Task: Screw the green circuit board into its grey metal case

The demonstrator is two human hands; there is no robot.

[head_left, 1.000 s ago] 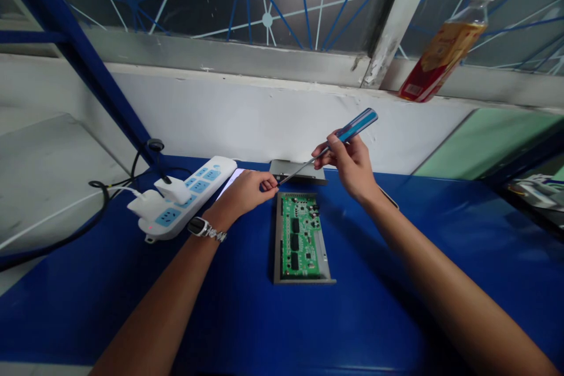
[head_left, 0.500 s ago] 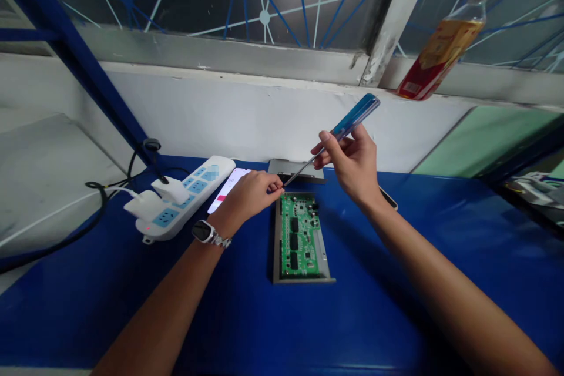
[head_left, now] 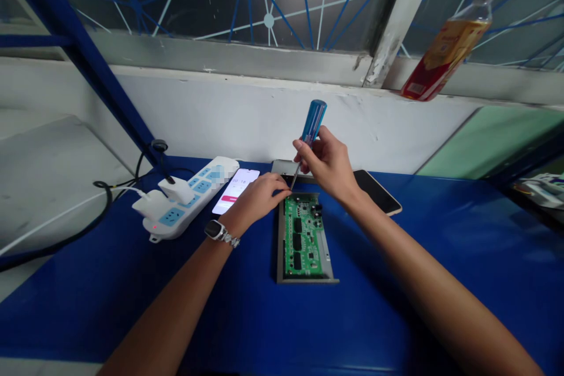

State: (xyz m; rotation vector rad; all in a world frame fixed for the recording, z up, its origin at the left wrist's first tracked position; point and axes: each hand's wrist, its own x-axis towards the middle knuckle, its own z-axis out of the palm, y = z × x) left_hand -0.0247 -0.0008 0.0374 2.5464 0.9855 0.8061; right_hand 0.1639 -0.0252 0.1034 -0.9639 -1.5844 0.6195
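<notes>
A green circuit board (head_left: 302, 237) lies in an open grey metal case (head_left: 326, 254) on the blue table. My right hand (head_left: 328, 161) grips a blue-handled screwdriver (head_left: 314, 120), held nearly upright with its tip at the board's far left corner. My left hand (head_left: 263, 194) rests beside that corner, its fingertips pinched at the screwdriver tip; whether they hold a screw I cannot tell. A watch sits on my left wrist.
A white power strip (head_left: 189, 195) with two plugs and black cables lies at the left. A lit phone (head_left: 235, 190) lies behind my left hand, a dark phone (head_left: 379, 191) behind my right. A grey cover (head_left: 282, 167) lies by the wall. A bottle (head_left: 445, 50) stands on the sill.
My right hand swung the screwdriver from a slant to nearly upright and brought it down to the board's far corner. My left hand shifted slightly right with it, uncovering the lit phone.
</notes>
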